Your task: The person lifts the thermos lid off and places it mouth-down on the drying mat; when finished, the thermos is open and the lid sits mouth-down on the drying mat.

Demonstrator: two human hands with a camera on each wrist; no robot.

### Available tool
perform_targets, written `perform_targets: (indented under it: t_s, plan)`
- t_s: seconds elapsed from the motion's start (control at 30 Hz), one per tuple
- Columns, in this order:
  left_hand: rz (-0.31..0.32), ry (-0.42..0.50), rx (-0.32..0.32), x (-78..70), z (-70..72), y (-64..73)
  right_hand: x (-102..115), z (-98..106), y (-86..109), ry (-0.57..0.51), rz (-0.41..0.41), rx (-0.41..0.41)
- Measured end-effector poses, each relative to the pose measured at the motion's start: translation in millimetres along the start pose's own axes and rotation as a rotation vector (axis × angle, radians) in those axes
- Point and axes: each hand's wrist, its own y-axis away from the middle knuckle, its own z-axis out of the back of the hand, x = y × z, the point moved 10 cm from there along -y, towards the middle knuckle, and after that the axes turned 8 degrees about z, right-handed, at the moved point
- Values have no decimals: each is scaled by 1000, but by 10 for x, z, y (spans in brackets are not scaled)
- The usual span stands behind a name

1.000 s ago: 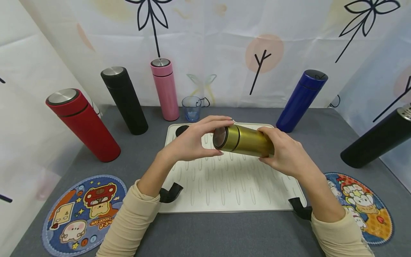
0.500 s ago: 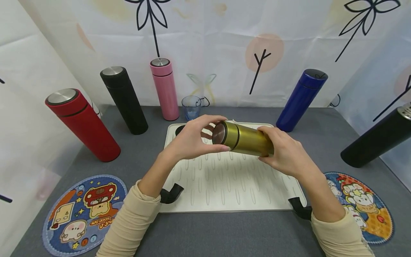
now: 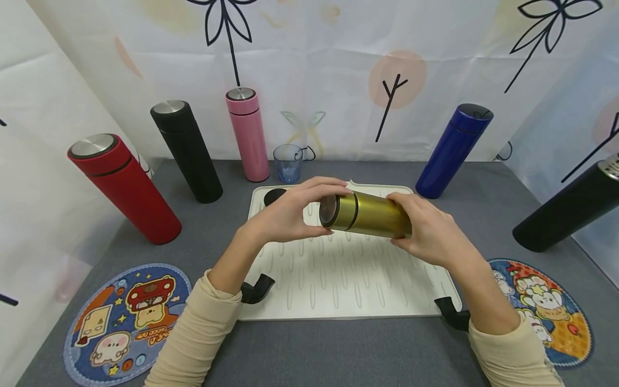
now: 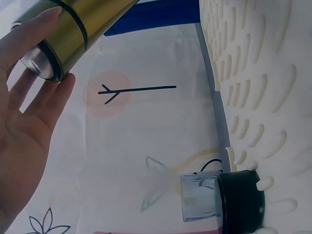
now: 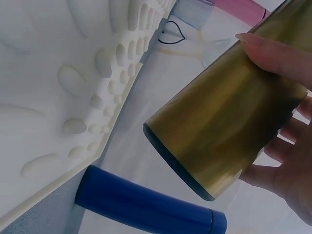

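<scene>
A gold vacuum flask (image 3: pixel 382 214) lies nearly level in the air over the white tray (image 3: pixel 348 301), its lid end toward my left. My right hand (image 3: pixel 430 228) grips the body near the base, with the thumb and fingers on opposite sides. At the other end my left hand (image 3: pixel 290 212) spans the lid (image 3: pixel 344 209), fingers over the top and thumb below. The left wrist view has that thumb lying across the gold lid (image 4: pixel 46 29) and a fingertip at its rim. A black round piece (image 4: pixel 243 202) sits on the tray, partly behind my left hand in the head view.
Red (image 3: pixel 128 191), black (image 3: pixel 188 156) and pink (image 3: pixel 249 137) flasks stand at the left, beside a small blue glass (image 3: pixel 288 164). A blue flask (image 3: pixel 452 153) and another black flask (image 3: pixel 566 207) stand at the right. Round cartoon mats (image 3: pixel 128 322) flank the tray.
My left hand has rolled about the lid: its thumb came up across the lid half a second ago and is now lower, fingers back on top. My right hand's grip stays nearly still.
</scene>
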Motion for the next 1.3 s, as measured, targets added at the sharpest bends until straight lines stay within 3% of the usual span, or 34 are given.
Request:
perform_targets:
  t_s: [0.2,0.33,0.53,0.7,0.8,1.03,1.17,1.3]
  plan:
    - [27,50,-26,20,23,7,19,9,5,-3,9,-6]
    - [84,74,-67,57,60,7,28,24,7,-2,15,-21]
    - [204,22,-114,116,98,8,50,39,7,3,25,-34]
    - [259,-42,-104,148,85,9,53,43,8,6,31,-29]
    - [214,-40,-74,125,54,2,32,39,12,6,20,-19]
    - [-23,-66,-13,-47,-14,-1,0,18,18,0,4,7]
    - [-70,-60,16,-78,-57,-1,6,16,18,-3,4,12]
    - [-66,-30,25,-90,-64,-4,12,23,20,-7,2,13]
